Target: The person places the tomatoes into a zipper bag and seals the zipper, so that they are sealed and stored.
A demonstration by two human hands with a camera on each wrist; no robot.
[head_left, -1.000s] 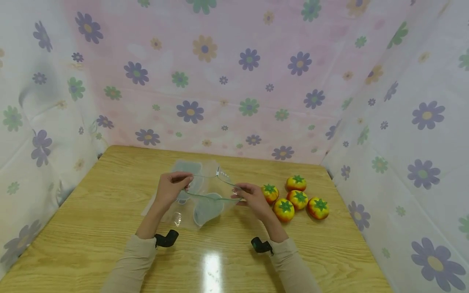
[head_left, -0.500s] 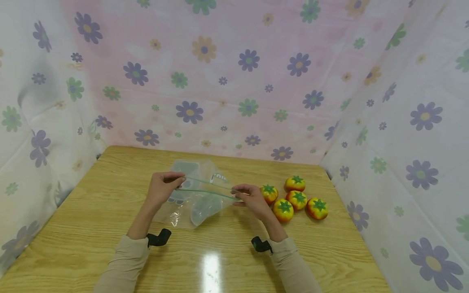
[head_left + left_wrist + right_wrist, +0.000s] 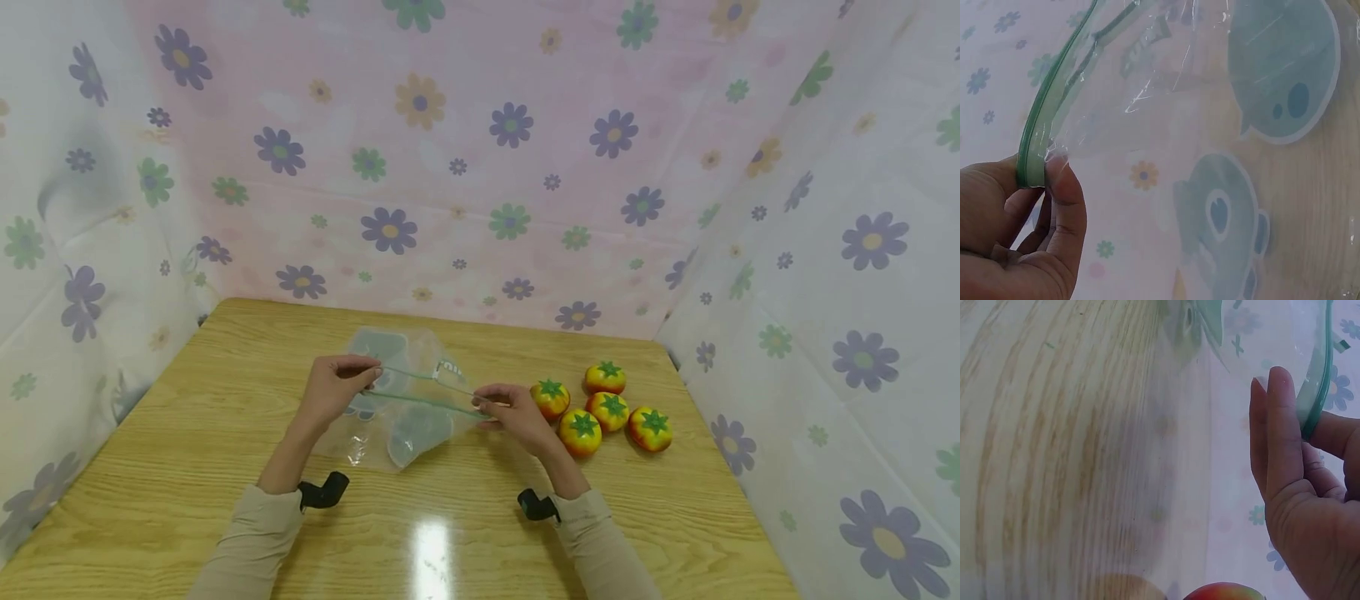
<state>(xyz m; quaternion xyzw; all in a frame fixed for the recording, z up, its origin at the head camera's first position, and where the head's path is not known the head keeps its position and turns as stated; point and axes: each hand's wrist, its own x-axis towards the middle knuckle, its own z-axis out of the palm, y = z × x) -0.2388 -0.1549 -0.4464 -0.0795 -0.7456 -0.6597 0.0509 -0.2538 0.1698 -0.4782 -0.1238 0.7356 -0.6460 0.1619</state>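
A clear plastic zip bag (image 3: 420,433) with pale blue-grey printed shapes and a green zip edge (image 3: 1038,119) is held up over the table by both hands. At one end of its mouth, my left hand (image 3: 333,392) pinches the zip edge between thumb and fingers. My right hand (image 3: 517,412) pinches the opposite end of that edge, as the right wrist view also shows. Between the hands the mouth gapes a little, its two green edges apart. No contents can be made out in the bag.
Several yellow-red toy fruits with green leafy tops (image 3: 580,432) sit in a cluster just right of the right hand. Beneath is a wooden table (image 3: 645,525). A flowered cloth (image 3: 450,192) hangs behind it and at both sides.
My left hand has shifted a little to the left, and the bag's mouth has narrowed from a wider gap. The right hand has barely moved. The toy fruits stay put.
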